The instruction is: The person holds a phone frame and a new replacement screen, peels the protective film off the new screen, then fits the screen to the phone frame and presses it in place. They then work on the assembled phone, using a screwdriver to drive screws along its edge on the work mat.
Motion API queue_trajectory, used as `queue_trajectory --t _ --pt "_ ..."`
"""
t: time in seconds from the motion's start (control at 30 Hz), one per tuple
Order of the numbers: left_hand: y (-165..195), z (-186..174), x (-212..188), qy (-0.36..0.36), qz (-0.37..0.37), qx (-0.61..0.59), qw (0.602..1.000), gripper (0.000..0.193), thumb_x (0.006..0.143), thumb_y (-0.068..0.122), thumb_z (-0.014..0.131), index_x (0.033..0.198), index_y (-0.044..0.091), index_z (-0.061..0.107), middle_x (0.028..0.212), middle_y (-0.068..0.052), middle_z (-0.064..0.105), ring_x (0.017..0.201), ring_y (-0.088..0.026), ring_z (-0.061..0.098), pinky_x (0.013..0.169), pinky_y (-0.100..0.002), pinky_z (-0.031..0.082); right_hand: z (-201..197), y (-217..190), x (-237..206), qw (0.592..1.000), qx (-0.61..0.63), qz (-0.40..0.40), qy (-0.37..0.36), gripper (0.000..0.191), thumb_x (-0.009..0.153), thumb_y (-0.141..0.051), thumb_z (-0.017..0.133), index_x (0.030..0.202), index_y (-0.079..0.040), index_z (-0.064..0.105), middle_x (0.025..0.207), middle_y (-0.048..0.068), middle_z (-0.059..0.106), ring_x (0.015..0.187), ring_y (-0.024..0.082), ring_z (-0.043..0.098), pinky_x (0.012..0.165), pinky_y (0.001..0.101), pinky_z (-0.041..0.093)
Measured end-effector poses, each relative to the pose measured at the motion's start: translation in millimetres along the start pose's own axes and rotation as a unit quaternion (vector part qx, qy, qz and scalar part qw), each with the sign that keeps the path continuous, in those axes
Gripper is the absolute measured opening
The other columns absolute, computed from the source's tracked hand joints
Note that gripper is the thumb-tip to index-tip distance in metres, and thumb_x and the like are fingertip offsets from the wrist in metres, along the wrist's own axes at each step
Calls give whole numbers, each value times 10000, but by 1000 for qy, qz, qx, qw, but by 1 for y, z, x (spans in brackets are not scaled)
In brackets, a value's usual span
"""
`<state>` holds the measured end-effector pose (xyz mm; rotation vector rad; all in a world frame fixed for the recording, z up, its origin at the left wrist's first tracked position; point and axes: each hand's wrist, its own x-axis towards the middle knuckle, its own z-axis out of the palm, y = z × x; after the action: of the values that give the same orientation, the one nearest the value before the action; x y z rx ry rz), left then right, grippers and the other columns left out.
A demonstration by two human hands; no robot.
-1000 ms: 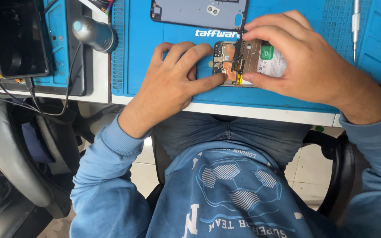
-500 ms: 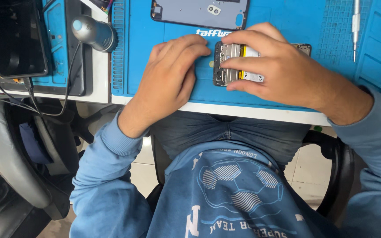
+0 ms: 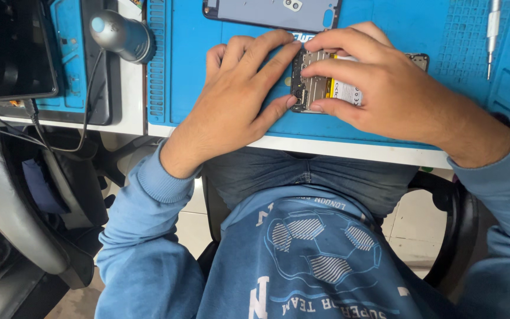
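An opened phone (image 3: 317, 88), its circuit board and yellow-edged battery showing, lies flat on a blue work mat (image 3: 208, 82). My left hand (image 3: 237, 100) grips its left end, index finger on the top edge and thumb at the bottom corner. My right hand (image 3: 385, 88) lies over the phone's right part, fingers curled around it, hiding most of the battery. Just beyond my fingers a grey phone back cover (image 3: 273, 13) rests on the mat.
A metal screwdriver (image 3: 492, 29) lies at the mat's far right. At the left are a dark phone (image 3: 13, 50) with a cable and a grey cylindrical tool (image 3: 122, 34). The white table edge (image 3: 349, 150) runs below my hands; black chairs stand beneath.
The opened phone has been turned and laid flat on the mat. My left hand moved from resting beside it to gripping its left end.
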<state>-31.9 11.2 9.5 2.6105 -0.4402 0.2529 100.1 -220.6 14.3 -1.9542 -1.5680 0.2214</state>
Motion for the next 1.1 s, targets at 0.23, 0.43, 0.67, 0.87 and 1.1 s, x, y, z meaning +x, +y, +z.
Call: queue_trajectory --t 0.23,0.43,0.67,0.87,1.1 --pt "1 0 0 -3 -7 -6 1000 627 1018 322 772 1524 74 498 1545 -79 434 1328 -291 451 1083 -461 330 1 0 -1 1000 3 -13 6 549 850 -232 879 1300 -37 631 1397 126 600 1289 336 556 1080 439 489" --pt "4 1 -1 -6 0 29 1000 604 1033 335 754 1511 59 510 1552 -92 433 1310 -294 467 1085 -471 349 -1 -4 -6 1000 -27 2 10 651 852 -250 886 1368 -19 563 1379 163 597 1309 359 567 1075 450 510" --pt "5 1 -2 -3 0 40 999 604 1027 345 732 1490 27 511 1562 -105 447 1309 -301 483 1089 -485 356 -2 -6 -8 999 -42 27 21 721 838 -307 886 1374 -9 506 1298 188 622 1256 374 600 1019 444 534" --pt "6 -1 -2 -10 -5 39 999 567 1026 336 728 1478 56 528 1557 -88 464 1303 -291 489 1088 -481 364 -1 -9 -5 997 -67 11 22 755 815 -358 883 1361 13 515 1289 194 591 1234 376 583 981 449 537" --pt "7 -3 0 -12 -8 41 999 535 1031 341 720 1460 73 548 1552 -76 468 1296 -287 496 1083 -478 369 1 -9 -3 996 -86 8 22 746 808 -423 900 1323 -5 559 1311 161 523 1211 350 569 1007 445 537"
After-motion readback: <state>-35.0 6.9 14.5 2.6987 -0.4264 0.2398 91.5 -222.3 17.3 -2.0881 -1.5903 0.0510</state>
